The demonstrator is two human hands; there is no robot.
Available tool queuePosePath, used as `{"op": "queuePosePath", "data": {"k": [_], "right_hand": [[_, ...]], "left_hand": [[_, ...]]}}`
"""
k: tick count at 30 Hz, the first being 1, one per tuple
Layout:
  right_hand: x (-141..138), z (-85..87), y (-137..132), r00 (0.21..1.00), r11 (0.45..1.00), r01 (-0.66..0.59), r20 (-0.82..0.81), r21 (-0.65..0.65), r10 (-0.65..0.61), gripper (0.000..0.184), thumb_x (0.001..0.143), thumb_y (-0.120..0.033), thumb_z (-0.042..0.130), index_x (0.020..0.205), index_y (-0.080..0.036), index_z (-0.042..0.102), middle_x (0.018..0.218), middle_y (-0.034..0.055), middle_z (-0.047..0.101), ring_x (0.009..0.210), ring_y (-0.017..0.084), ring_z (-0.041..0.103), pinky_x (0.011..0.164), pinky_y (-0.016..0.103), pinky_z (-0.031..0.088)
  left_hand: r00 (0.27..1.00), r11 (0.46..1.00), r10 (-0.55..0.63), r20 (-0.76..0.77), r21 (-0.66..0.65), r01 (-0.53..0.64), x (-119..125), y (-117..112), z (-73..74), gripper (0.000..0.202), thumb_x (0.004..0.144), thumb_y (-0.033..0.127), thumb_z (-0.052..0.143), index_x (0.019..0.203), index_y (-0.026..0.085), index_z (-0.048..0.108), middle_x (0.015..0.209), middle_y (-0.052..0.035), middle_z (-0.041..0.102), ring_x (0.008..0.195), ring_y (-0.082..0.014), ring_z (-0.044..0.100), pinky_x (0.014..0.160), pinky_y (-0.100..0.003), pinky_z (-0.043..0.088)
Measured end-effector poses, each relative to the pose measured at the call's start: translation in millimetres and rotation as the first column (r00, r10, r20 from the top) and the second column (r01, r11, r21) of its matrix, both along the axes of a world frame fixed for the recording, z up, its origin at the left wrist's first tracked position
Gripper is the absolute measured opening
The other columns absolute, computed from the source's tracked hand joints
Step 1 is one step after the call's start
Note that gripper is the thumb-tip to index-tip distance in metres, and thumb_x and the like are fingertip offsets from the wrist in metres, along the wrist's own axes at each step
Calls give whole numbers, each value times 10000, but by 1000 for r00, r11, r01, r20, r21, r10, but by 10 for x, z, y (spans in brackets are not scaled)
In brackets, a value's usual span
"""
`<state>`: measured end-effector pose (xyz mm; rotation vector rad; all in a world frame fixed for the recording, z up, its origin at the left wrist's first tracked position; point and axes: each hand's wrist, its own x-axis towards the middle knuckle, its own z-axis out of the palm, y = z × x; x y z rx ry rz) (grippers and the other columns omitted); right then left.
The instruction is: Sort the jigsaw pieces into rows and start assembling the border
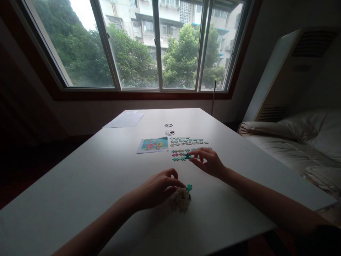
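Observation:
My left hand (157, 188) rests on the white table (93, 185), fingers curled and pinched on a small joined cluster of puzzle pieces (181, 199) with a teal piece at its top edge. My right hand (209, 161) reaches further out, fingertips pinching a teal puzzle piece (188, 156) among the loose pieces. Several loose teal, pink and pale puzzle pieces (186, 142) lie in rows beyond it. A printed reference picture (153, 144) of cartoon figures lies flat to their left.
A sheet of paper (124, 120) lies at the table's far left. Two round cable grommets (169, 132) sit in the tabletop. A white cushion or bedding (293, 138) lies right of the table. A large window (157, 42) faces trees and buildings.

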<state>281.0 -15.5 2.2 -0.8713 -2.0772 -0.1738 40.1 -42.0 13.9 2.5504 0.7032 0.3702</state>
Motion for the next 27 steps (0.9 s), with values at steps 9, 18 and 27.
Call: {"op": "queuePosePath", "data": {"k": [9, 18, 27], "right_hand": [[46, 27, 8, 996, 998, 48, -71, -43, -51, 178, 803, -306, 562, 920, -192, 635, 680, 4, 609, 512, 80, 477, 578, 231, 430], [55, 38, 15, 994, 999, 23, -107, -48, -28, 179, 798, -294, 570, 927, -182, 623, 697, 5, 611, 500, 73, 477, 556, 223, 432], [77, 38, 44, 991, 1000, 18, -129, -21, -21, 183, 795, -283, 579, 946, -189, 620, 695, 0, 610, 489, 66, 470, 547, 215, 434]], "left_hand": [[997, 999, -8, -80, 47, 12, -1, 3, -42, 300, 823, 152, 515, 1052, 326, 601, 1051, -28, 489, 787, -147, 539, 712, -268, 431], [998, 998, 5, -66, 60, -1, 50, -35, -52, 232, 854, 190, 490, 1033, 291, 597, 1019, -30, 508, 799, -151, 540, 712, -255, 432], [1000, 986, 13, 10, 164, -15, 85, -45, -89, 161, 873, 204, 474, 948, 239, 612, 966, -36, 539, 820, -149, 535, 696, -247, 429]]}}
